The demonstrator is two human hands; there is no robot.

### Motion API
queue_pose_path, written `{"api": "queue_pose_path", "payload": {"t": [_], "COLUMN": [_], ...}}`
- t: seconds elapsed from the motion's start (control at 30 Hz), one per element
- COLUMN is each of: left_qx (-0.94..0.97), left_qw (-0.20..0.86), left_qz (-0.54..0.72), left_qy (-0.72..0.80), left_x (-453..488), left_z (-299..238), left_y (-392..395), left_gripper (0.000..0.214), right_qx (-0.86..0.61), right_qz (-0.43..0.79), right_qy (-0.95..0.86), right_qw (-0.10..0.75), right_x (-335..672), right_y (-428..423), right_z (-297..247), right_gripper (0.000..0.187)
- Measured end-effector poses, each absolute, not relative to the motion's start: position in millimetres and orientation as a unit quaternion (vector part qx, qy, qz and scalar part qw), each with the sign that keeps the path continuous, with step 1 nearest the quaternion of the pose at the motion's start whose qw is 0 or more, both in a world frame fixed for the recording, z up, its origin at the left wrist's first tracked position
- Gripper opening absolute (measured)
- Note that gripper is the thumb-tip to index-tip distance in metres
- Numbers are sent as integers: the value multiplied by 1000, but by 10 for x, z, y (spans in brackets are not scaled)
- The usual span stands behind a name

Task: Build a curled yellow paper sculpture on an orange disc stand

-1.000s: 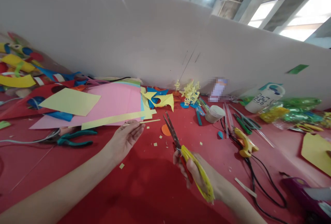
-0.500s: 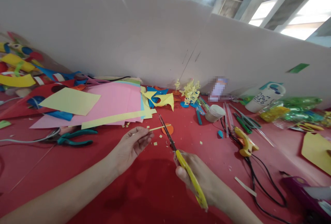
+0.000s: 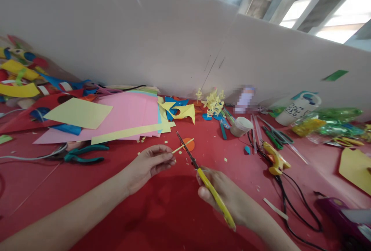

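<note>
Between the thumb and fingers of my left hand (image 3: 150,162) is a thin pale yellow strip (image 3: 183,146), pinched at one end and pointing up to the right. My right hand (image 3: 222,189) is wrapped round the yellow handles of a pair of scissors (image 3: 213,191). The narrow scissor blades point up and to the left, and they cross the strip near its free part; whether they touch it I cannot tell. Under the blades, on the red table, lies an orange paper disc (image 3: 189,144). Tiny yellow paper scraps are scattered around it.
Pink sheets (image 3: 130,114) and a yellow sheet (image 3: 79,112) lie behind my left hand, with teal-handled pliers (image 3: 87,154) in front. Curled yellow paper pieces (image 3: 214,103) stand at the back. On the right are a round tub (image 3: 241,126), a yellow glue gun (image 3: 275,158) and its black cord.
My left hand has turned slightly, and the yellow strip now slants more steeply upward across the blades. My right hand and the scissors have barely shifted.
</note>
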State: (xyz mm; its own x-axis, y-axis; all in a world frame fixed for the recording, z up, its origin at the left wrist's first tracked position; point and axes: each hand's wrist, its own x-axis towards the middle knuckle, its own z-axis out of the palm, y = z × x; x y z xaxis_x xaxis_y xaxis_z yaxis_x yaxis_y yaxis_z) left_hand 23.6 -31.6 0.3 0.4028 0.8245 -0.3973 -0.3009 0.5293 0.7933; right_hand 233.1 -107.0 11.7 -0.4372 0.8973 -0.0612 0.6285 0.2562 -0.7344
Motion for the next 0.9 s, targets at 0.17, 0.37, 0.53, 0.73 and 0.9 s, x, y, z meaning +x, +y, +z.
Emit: {"api": "queue_pose_path", "payload": {"t": [0.17,0.37,0.53,0.73,0.9], "left_qx": [357,418,445,484,489], "left_qw": [770,763,759,735,734], "left_qz": [327,288,276,283,290], "left_qy": [417,400,387,380,372], "left_x": [202,165,180,217,221], "left_z": [-20,-59,-74,-20,5], "left_y": [-296,-260,-251,-270,-292], "left_gripper": [23,14,15,17,18], "right_qx": [-504,-532,-543,-563,-584], "right_qz": [354,384,390,372,303], "right_qy": [-765,-736,-725,-714,-725], "right_qw": [185,166,165,186,203], "right_x": [2347,2375,2366,2275,2236], "right_y": [-1052,-1029,-1034,-1028,-999], "right_z": [79,53,56,21,0], "right_gripper": [42,44,46,47,49]}}
